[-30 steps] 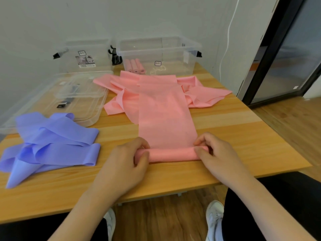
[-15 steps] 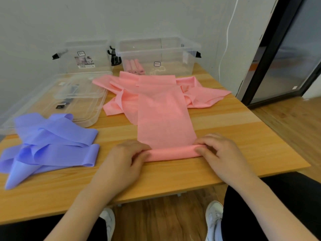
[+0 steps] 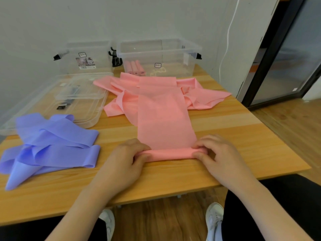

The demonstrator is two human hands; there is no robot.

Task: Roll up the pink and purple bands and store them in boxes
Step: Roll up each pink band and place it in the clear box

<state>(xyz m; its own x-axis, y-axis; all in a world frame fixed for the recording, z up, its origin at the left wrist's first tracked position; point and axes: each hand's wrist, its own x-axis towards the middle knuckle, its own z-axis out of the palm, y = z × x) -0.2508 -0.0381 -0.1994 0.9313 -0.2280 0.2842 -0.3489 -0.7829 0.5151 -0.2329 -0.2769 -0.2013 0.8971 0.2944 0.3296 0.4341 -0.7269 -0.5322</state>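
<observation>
Item: pink band (image 3: 165, 126), thin matte stretch sheet, near end rolled into a slim tube at the table (image 3: 243, 136) front edge, left hand (image 3: 127, 157) and right hand (image 3: 217, 153) each pinching one end. Stored: three pink rolls (image 3: 136, 67) in the clear right box (image 3: 173, 54) (left box contents unclear). Outstanding: loose pink pile, limp purple bands (image 3: 52, 145) at left, unrolled.

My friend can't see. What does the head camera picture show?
Two hands, left hand and right hand, grip each end of a pink band, rolling it on a wooden table. Purple bands lie left; pink rolls sit in a clear box.
</observation>
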